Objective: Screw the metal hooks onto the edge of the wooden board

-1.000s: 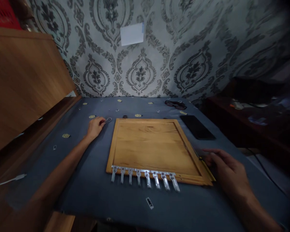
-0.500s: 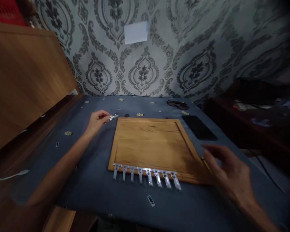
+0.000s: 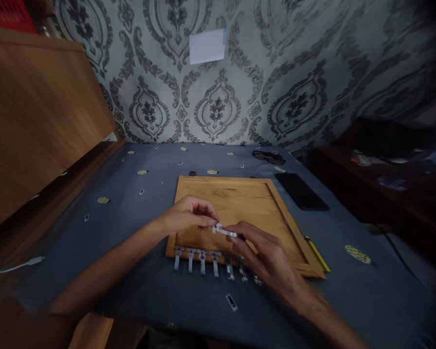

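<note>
Being pinched at opposite ends by the left hand [image 3: 189, 213] and right hand [image 3: 271, 249], both nearly closed, 1 small metal clip [image 3: 225, 232] is being held above the wooden board [image 3: 247, 204], a light, steady grip probably being needed.

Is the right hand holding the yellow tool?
No, the yellow tool lies beside the wooden panel, while the right hand holds a small metal piece.

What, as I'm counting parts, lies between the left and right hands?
In the head view, a small metal piece bridges the left hand and right hand, over the wooden board.
</note>
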A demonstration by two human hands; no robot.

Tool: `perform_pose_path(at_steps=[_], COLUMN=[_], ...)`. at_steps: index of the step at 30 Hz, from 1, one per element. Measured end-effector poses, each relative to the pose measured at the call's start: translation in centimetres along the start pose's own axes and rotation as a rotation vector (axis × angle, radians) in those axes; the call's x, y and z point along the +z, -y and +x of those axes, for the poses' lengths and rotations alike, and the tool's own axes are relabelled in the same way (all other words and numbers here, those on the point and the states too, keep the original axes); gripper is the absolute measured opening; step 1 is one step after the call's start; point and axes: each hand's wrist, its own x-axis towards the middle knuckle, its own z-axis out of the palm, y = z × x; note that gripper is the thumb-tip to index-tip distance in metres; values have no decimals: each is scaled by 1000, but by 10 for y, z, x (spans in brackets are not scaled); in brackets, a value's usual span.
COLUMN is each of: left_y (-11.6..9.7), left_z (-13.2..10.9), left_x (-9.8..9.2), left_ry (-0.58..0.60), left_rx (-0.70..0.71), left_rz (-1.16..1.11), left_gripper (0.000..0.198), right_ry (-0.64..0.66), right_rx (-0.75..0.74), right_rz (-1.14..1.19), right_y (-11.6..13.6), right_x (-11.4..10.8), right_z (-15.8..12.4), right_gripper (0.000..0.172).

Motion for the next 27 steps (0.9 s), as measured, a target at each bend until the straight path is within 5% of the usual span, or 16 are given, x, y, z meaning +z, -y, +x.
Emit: perform_pose_path(at_steps=[2, 5, 8, 11, 17, 27], left_y=[7, 23, 45, 69, 86, 56], left_z=[2, 3, -2, -10, -12, -19], left_x=[-8, -40, -83, -109, -109, -102], left_ry=[-48, -276, -571, -711, -693, -627], left_rx=[-29, -91, -170, -249, -363, -617], left_rz=[47, 186, 401, 600, 863, 1123], left_gripper=[33, 36, 38, 38, 34, 29], right_ry=[-3, -73, -228, -385, -503, -608], right_rx=[55, 184, 357, 534, 690, 747], right_rz=[18, 54, 105, 96, -25, 198], right_y=[5, 12, 13, 11, 12, 7], right_x=[-3, -12, -25, -38, -50, -38], right_z=[-3, -14, -33, -56, -96, -136], right_gripper=[24, 38, 47, 51, 55, 50])
